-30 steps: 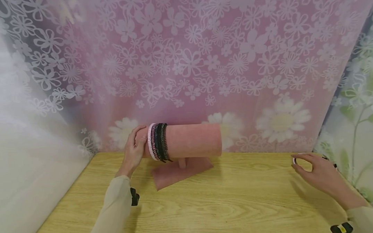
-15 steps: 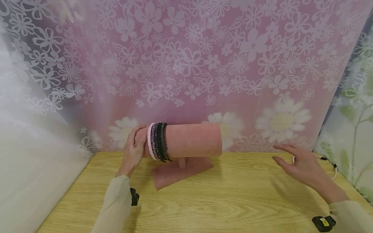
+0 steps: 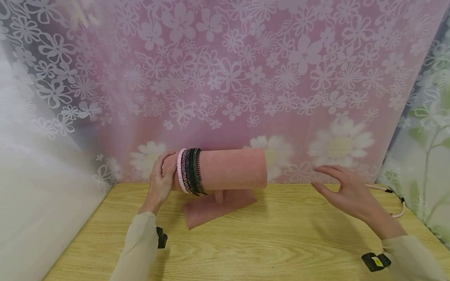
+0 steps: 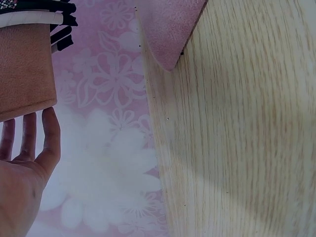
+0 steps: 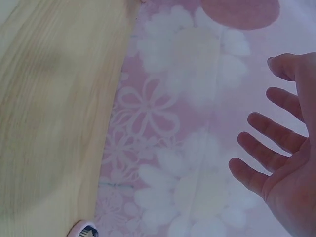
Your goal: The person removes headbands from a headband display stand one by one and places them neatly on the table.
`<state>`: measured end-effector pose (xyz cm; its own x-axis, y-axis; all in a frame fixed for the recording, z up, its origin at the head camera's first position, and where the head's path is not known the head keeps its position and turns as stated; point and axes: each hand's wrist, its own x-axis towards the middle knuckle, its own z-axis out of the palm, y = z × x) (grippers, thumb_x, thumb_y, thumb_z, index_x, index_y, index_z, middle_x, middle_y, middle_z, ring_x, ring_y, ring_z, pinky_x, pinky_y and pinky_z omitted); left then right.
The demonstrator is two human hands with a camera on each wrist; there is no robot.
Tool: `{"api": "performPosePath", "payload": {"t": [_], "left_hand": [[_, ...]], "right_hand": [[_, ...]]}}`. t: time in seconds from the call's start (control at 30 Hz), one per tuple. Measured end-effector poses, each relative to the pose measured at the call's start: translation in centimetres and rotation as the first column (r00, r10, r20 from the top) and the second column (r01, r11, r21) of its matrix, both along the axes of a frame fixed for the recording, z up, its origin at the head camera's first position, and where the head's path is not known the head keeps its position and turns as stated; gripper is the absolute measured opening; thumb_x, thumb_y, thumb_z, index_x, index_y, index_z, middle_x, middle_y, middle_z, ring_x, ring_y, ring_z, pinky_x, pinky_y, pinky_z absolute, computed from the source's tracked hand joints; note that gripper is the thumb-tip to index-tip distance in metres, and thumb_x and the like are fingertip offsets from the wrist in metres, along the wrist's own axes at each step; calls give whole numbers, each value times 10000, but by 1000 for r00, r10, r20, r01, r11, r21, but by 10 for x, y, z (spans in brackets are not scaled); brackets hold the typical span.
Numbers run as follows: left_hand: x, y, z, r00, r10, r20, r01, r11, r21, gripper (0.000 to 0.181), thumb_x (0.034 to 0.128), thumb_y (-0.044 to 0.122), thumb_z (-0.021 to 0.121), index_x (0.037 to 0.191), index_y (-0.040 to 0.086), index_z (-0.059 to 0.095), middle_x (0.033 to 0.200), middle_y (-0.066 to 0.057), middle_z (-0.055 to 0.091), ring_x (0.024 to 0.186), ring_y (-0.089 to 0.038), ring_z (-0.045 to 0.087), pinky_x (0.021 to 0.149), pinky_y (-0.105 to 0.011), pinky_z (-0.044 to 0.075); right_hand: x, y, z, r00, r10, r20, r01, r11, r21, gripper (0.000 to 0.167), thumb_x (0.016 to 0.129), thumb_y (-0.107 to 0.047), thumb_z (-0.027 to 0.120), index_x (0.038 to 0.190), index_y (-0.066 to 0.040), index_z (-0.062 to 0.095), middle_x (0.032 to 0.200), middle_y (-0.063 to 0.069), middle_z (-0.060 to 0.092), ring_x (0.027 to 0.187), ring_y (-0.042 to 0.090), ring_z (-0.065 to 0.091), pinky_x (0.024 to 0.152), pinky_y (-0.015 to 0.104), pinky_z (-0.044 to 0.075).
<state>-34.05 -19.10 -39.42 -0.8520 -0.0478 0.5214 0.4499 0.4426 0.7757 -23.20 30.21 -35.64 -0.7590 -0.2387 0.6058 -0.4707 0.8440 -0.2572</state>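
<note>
Horizontal pink velvety cylinder: lay level just below the middle of the head view, toward six o'clock.
Short pink post and flat pink base: stood beneath, at the cylinder's six o'clock.
Bare left hand: gripped the cylinder's nine o'clock end, with the thumb on the near side.
Left fingers: bent round that end, slightly parted, three tips touching the rim in the left wrist view.
Pale pink ribbed headband: circled the cylinder just beside the left hand.
Dark, partly glittering headbands: came next toward three o'clock, packed close together.
Bare right hand: hung in the air over the table, toward three o'clock from the cylinder and well apart.
Right fingers: spread, with gaps between; thumb held away.
Slim pale pink hoop with black tips: lay near the right hand, toward three o'clock, partly hidden.
Yellowish wood-grain table: spread below, toward six o'clock.
Pink flower-printed sheet: hung behind, toward twelve o'clock.
</note>
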Motion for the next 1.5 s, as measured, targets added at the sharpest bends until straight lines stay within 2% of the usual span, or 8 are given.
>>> {"api": "performPosePath", "payload": {"t": [0.03, 0.17, 0.33, 0.53, 0.83, 1.17, 1.33, 1.5], "left_hand": [[0, 0, 0, 1000, 2, 1, -2, 1000, -1, 400, 1048, 400, 510, 1446, 355, 516, 1561, -10, 460, 1439, -292, 425, 1165, -606, 314], [0, 0, 0, 1000, 5, 0, -5, 1000, -5, 408, 1045, 402, 511, 1449, 343, 516, 1558, -12, 465, 1440, -290, 427, 1167, -604, 314], [0, 0, 1, 1000, 6, -5, -6, 1000, -8, 427, 1046, 389, 511, 1461, 291, 515, 1554, -15, 473, 1442, -285, 427, 1172, -598, 311], [-1, -1, 1, 1000, 9, -17, -9, 1000, -8, 425, 1048, 381, 514, 1459, 269, 521, 1549, -19, 481, 1443, -290, 428, 1171, -592, 312], [-1, 0, 0, 1000, 8, -9, -8, 1000, -3, 396, 1042, 381, 519, 1437, 346, 524, 1550, -2, 477, 1442, -271, 426, 1174, -585, 312], [0, -1, 0, 1000, 5, -9, -5, 1000, 0, 432, 1052, 426, 512, 1463, 295, 513, 1548, -22, 476, 1440, -290, 427, 1171, -600, 308], [-1, 0, -1, 1000, 8, -10, -8, 1000, -1, 436, 1051, 418, 512, 1468, 291, 510, 1550, -34, 475, 1431, -307, 434, 1161, -611, 315], [-1, 0, 0, 1000, -1, -16, 1, 1000, 4, 431, 1050, 418, 519, 1458, 280, 518, 1541, -32, 479, 1426, -296, 439, 1163, -589, 319]], "right_hand": [[0, -2, 1, 1000, 10, -5, -10, 1000, -6, 456, 905, -212, 777, 1338, -114, 672, 1301, 200, 662, 751, 282, 685, 778, 581, 541], [-2, -11, 6, 999, 42, -27, -43, 999, -15, 464, 905, -199, 774, 1353, -143, 668, 1295, 168, 673, 800, 270, 701, 820, 599, 534], [-6, -23, 13, 996, 72, -48, -74, 997, -39, 476, 888, -203, 790, 1348, -157, 673, 1314, 171, 670, 1166, 424, 637, 882, 631, 509], [-11, -39, 20, 994, 96, -43, -98, 994, -49, 492, 899, -228, 783, 1372, -175, 657, 1332, 131, 666, 1200, 386, 632, 912, 597, 516], [-17, -62, 28, 987, 159, 12, -157, 984, -89, 529, 915, -252, 772, 1415, -172, 619, 1396, 140, 639, 1292, 398, 583, 1003, 619, 476], [-30, -87, 33, 963, 254, -87, -260, 963, -71, 577, 842, -181, 827, 1385, -121, 639, 1382, 135, 647, 1294, 356, 590, 1046, 555, 472], [-34, -100, 37, 955, 264, -132, -269, 963, -27, 564, 844, -230, 831, 1365, -108, 654, 1376, 123, 653, 1272, 343, 615, 1039, 531, 488], [-37, -114, 41, 945, 301, -125, -307, 951, -32, 533, 856, -232, 828, 1343, -88, 665, 1367, 118, 652, 1274, 323, 610, 1051, 504, 490]]}}
